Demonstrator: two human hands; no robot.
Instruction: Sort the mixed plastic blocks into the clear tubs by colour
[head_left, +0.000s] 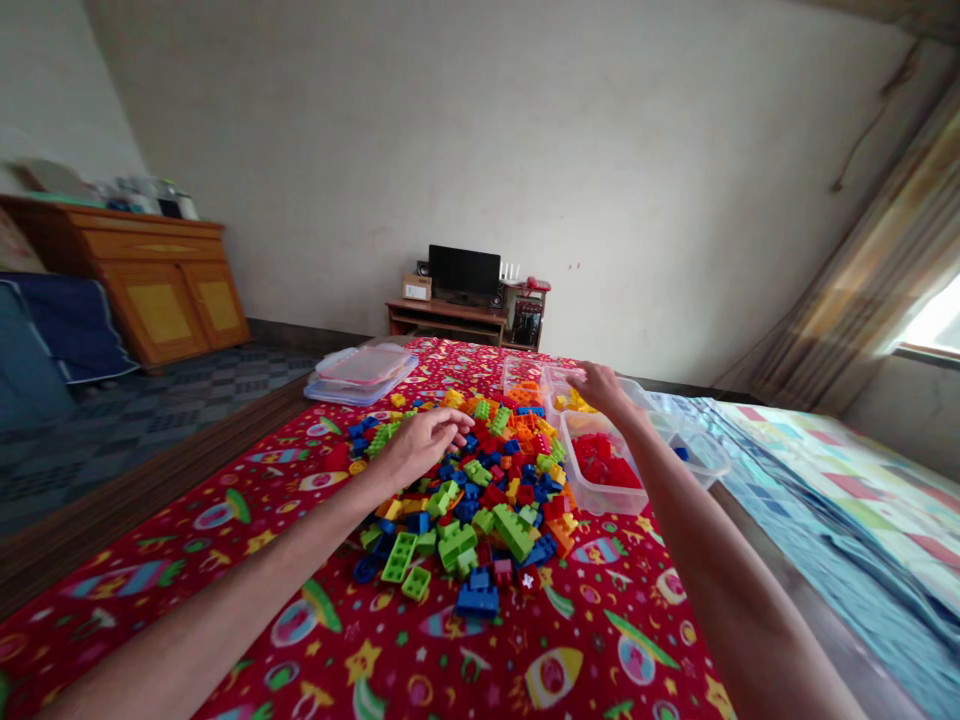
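Note:
A heap of coloured plastic building blocks (480, 490) lies on a red patterned cloth (480, 650). My left hand (424, 440) hovers over the far left of the heap, fingers curled together in a loose pinch; whether it holds a block I cannot make out. My right hand (600, 388) reaches over a clear tub of yellow blocks (574, 402), fingers bent downward at its rim. Nearer to me stands a clear tub of red blocks (604, 470). Behind them is a tub of orange blocks (523, 385).
Stacked clear lids (364, 370) sit at the cloth's far left. Another clear tub (701, 455) stands right of the red one, holding something blue. A wooden cabinet (161, 290) is at left, a low TV stand (465, 310) by the far wall, bedding (847, 490) at right.

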